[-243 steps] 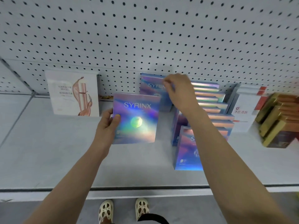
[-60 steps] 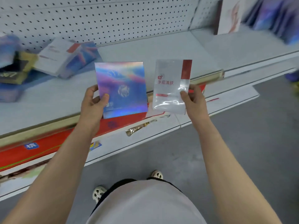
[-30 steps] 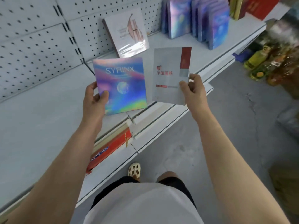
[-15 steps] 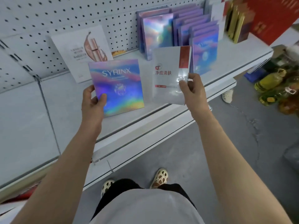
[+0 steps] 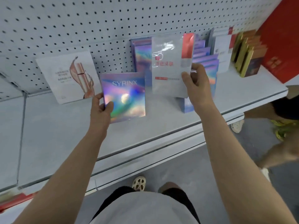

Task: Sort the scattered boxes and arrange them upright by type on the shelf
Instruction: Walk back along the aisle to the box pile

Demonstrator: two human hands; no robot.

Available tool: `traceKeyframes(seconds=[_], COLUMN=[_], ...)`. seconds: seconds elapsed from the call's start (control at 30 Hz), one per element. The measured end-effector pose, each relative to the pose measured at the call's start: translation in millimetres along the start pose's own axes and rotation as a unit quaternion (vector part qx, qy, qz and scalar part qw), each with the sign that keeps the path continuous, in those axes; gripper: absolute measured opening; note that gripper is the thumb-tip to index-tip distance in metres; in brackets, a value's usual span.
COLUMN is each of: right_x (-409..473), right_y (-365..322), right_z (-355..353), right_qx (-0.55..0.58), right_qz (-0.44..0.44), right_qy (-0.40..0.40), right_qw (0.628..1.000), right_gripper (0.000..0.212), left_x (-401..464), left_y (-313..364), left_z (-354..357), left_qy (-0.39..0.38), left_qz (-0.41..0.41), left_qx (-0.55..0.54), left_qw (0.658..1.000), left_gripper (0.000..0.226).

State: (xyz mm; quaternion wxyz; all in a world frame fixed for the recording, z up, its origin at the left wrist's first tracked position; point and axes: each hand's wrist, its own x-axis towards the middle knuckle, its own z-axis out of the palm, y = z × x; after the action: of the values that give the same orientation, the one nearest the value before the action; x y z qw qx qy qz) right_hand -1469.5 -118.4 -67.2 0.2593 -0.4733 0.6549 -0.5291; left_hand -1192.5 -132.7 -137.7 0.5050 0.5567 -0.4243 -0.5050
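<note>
A box in each hand

Held upright above the shelf (image 5: 161,126): holographic SYRINX box (image 5: 125,96) on the left, white red-cornered box (image 5: 169,67) before the standing holographic row (image 5: 205,62).

Pale pegboard (image 5: 113,21) dotted with holes behind. Grey floor (image 5: 234,159) below. Cream perforated shoe (image 5: 139,183) on it, by a grey shirt (image 5: 145,209) and black shorts (image 5: 113,196). Another person's white shoe (image 5: 236,125) at right.
</note>
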Motion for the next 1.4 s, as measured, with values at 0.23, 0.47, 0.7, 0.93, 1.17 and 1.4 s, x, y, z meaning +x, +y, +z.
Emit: traceKeyframes(seconds=[0.23,0.47,0.7,0.93,1.17,1.4], right_x=[74.2,138.3,167.8,182.3,183.3,186.1], right_y=[6.9,15.7,24.4,32.1,32.0,45.8], right_z=[-28.1,-57.6,-74.6,-87.5,-105.0,-149.8], right_qx=[0.019,0.038,0.050,0.118,0.172,0.174], right_qz=[-0.032,-0.062,-0.063,-0.020,0.001,0.008], right_qy=[-0.037,-0.127,-0.170,-0.156,-0.154,-0.208], right_qw=[0.999,0.989,0.982,0.981,0.973,0.962], right_gripper=[0.015,0.012,0.013,0.012,0.016,0.027], left_x=[37.9,71.1,94.9,97.3,63.8,49.9], left_y=[-5.1,-3.6,-8.6,13.0,95.6,107.0], left_z=[69.5,135.1,169.4,179.0,249.8,317.8], left_qy=[0.013,0.061,0.187,0.191,0.142,-0.028], left_qz=[-0.019,-0.009,-0.024,0.026,0.267,0.125], left_qx=[0.006,0.036,0.202,0.324,0.257,0.165], left_qw=[1.000,0.997,0.961,0.926,0.918,0.978], left_gripper=[0.033,0.033,0.031,0.048,0.037,0.026])
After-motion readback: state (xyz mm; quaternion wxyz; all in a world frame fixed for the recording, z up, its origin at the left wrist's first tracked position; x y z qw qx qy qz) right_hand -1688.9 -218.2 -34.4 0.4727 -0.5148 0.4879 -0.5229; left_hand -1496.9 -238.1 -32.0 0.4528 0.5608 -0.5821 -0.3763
